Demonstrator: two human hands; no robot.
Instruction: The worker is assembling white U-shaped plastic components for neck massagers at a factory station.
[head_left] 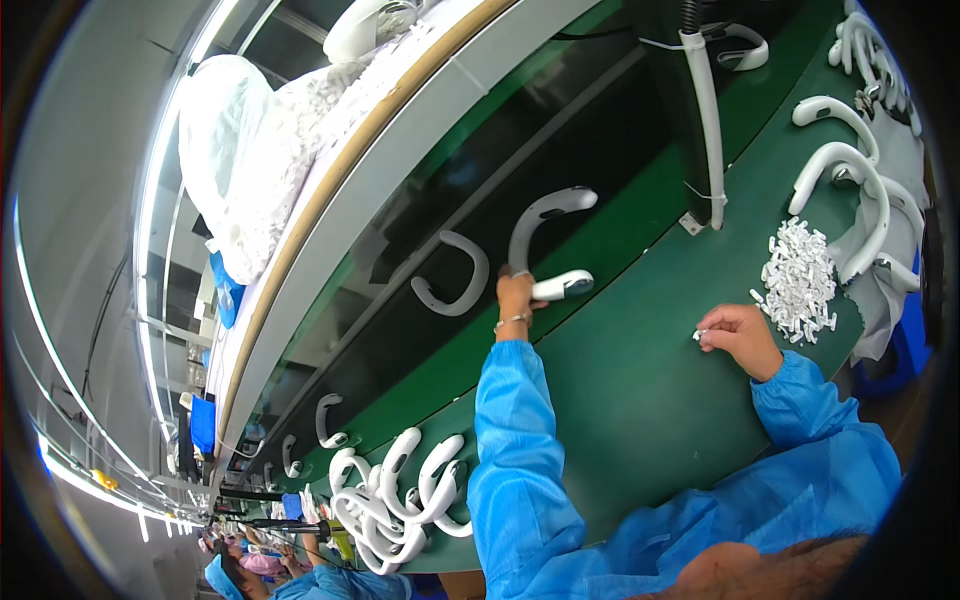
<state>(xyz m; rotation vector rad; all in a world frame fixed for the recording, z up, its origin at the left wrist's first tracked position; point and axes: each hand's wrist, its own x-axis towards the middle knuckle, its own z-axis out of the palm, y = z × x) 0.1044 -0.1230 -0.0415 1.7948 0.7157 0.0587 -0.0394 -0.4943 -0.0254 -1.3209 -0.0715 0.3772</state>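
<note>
My left hand (514, 294) reaches out over the dark conveyor belt (400, 330) and grips one end of a grey-and-white curved band (535, 228). Another curved band (452, 290) lies on the belt just left of it. My right hand (738, 335) rests on the green table (640, 400) and pinches a small white part (699, 334) between its fingertips. A heap of the same small white parts (800, 280) sits just right of that hand. Both arms wear blue sleeves.
White curved bands are piled at the lower left (395, 495) and at the upper right (850, 170) on a grey cloth. More bands (325, 420) ride the belt further down. A white cable-wrapped post (705, 120) stands on the table. Another person (260, 575) works at bottom left.
</note>
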